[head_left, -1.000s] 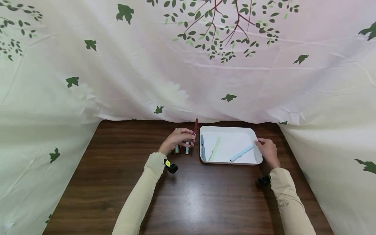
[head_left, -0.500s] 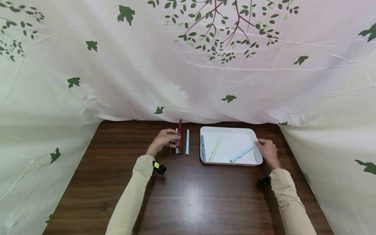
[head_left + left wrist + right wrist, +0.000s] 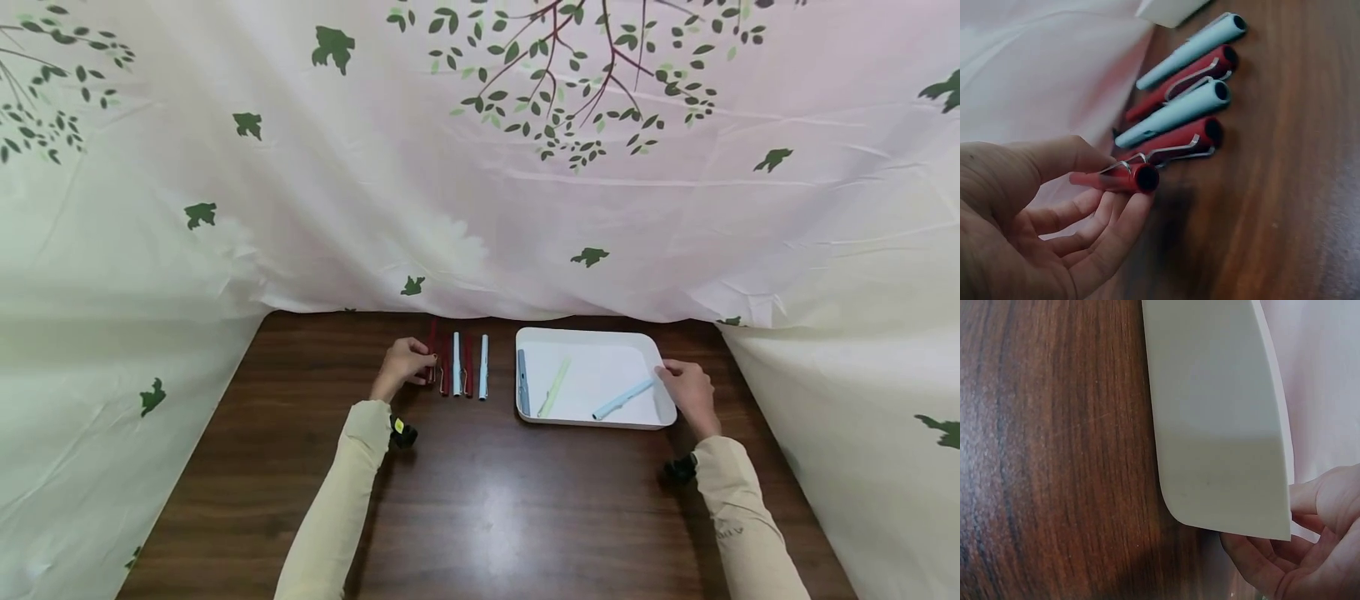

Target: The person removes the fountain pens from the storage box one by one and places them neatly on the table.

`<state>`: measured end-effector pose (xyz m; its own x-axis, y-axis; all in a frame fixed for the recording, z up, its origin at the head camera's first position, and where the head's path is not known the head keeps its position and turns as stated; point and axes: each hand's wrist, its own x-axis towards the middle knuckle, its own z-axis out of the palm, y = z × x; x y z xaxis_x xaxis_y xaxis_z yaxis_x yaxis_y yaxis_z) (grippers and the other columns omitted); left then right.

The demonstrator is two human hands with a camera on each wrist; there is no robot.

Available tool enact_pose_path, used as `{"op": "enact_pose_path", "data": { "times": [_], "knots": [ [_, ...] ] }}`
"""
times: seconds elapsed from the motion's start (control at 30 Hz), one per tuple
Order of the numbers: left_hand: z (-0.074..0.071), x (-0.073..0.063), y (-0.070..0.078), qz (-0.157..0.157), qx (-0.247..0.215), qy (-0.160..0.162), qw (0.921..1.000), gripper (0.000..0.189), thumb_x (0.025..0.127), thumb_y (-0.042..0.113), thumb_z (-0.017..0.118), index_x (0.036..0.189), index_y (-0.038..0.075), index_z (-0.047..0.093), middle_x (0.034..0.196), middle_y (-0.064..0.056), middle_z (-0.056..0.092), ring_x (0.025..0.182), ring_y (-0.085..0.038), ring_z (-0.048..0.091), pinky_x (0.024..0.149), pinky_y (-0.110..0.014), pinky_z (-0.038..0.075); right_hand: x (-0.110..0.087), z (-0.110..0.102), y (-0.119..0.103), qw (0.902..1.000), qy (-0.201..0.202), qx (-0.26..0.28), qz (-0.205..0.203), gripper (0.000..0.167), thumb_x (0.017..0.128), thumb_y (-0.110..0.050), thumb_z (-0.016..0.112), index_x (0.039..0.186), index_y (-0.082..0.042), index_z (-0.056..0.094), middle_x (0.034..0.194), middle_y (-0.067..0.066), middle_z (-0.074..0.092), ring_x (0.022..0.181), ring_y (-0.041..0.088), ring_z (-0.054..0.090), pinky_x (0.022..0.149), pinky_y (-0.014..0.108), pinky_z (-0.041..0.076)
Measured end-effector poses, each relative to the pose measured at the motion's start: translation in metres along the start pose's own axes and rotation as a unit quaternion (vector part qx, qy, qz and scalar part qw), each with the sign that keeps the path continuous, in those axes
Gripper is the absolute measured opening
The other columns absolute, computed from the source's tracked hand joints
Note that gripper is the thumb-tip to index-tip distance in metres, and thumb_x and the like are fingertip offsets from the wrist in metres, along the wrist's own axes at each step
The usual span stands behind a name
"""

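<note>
My left hand [image 3: 402, 367] pinches a red pen [image 3: 1110, 180] between thumb and fingers, at the left end of a row of pens on the table. Beside it in the left wrist view lie a red pen [image 3: 1179, 141], a light blue pen [image 3: 1179, 112], another red pen [image 3: 1191, 78] and another light blue pen [image 3: 1194, 50]. On the right, my right hand [image 3: 688, 392] grips the right rim of a white tray [image 3: 592, 354]. Inside the tray are a grey-blue pen [image 3: 522, 383], a light green pen [image 3: 554, 387] and a light blue pen [image 3: 622, 399].
Pale cloth [image 3: 480, 208] printed with leaves hangs behind and at both sides of the dark wooden table [image 3: 465, 492]. The cloth meets the table's back edge close behind the pens and tray.
The left hand has carried the red pen leftward, from near the tray, across the row to its left end, lowering it. The right hand stays on the tray. The head view has shifted slightly.
</note>
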<state>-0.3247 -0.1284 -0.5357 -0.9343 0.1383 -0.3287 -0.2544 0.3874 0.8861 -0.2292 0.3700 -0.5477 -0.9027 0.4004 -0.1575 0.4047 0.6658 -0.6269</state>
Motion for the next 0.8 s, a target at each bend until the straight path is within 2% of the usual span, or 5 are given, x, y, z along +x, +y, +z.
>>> {"op": "enact_pose_path", "data": {
  "times": [0.1, 0.23, 0.4, 0.53, 0.8],
  "knots": [
    [0.003, -0.001, -0.006, 0.001, 0.054, 0.023, 0.9983, 0.022, 0.099, 0.012, 0.071, 0.111, -0.003, 0.061, 0.108, -0.019, 0.066, 0.078, -0.026, 0.07, 0.067, -0.036, 0.064, 0.0, 0.0, 0.001, 1.0, -0.001, -0.002, -0.003, 0.046, 0.109, -0.024, 0.052, 0.142, 0.009, 0.058, 0.145, 0.035, 0.053, 0.132, 0.053, 0.052, 0.106, 0.069, 0.04],
    [0.008, 0.0, -0.011, -0.006, 0.127, 0.046, 0.9908, 0.023, 0.098, 0.017, 0.073, 0.109, 0.0, 0.062, 0.107, -0.019, 0.067, 0.077, -0.029, 0.074, 0.068, -0.038, 0.064, 0.001, 0.001, 0.003, 1.0, 0.002, -0.003, -0.009, 0.046, 0.109, -0.024, 0.052, 0.141, 0.009, 0.059, 0.144, 0.035, 0.054, 0.131, 0.053, 0.052, 0.105, 0.069, 0.041],
    [0.013, 0.002, -0.009, -0.006, 0.189, 0.053, 0.9806, 0.028, 0.098, 0.021, 0.072, 0.115, 0.001, 0.063, 0.108, -0.019, 0.069, 0.071, -0.028, 0.075, 0.09, -0.051, 0.058, 0.004, 0.0, 0.002, 0.9999, 0.005, 0.0, -0.011, 0.047, 0.11, -0.026, 0.052, 0.141, 0.008, 0.06, 0.144, 0.034, 0.054, 0.131, 0.053, 0.052, 0.105, 0.069, 0.04],
    [0.012, 0.003, -0.011, -0.005, 0.21, 0.059, 0.9758, 0.032, 0.097, 0.022, 0.072, 0.118, 0.001, 0.062, 0.111, -0.02, 0.07, 0.066, -0.027, 0.074, 0.104, -0.06, 0.047, 0.005, 0.002, -0.001, 1.0, -0.003, 0.001, -0.006, 0.047, 0.11, -0.026, 0.053, 0.141, 0.008, 0.059, 0.145, 0.034, 0.053, 0.133, 0.052, 0.052, 0.106, 0.068, 0.041],
    [0.01, 0.0, -0.006, -0.003, 0.234, 0.034, 0.9716, 0.041, 0.101, 0.02, 0.067, 0.134, -0.002, 0.06, 0.122, -0.024, 0.07, 0.069, -0.028, 0.076, 0.104, -0.061, 0.048, 0.003, 0.001, 0.0, 1.0, 0.002, 0.001, -0.008, 0.047, 0.109, -0.025, 0.051, 0.141, 0.009, 0.059, 0.145, 0.034, 0.053, 0.134, 0.053, 0.05, 0.108, 0.069, 0.038]
  ]
}}
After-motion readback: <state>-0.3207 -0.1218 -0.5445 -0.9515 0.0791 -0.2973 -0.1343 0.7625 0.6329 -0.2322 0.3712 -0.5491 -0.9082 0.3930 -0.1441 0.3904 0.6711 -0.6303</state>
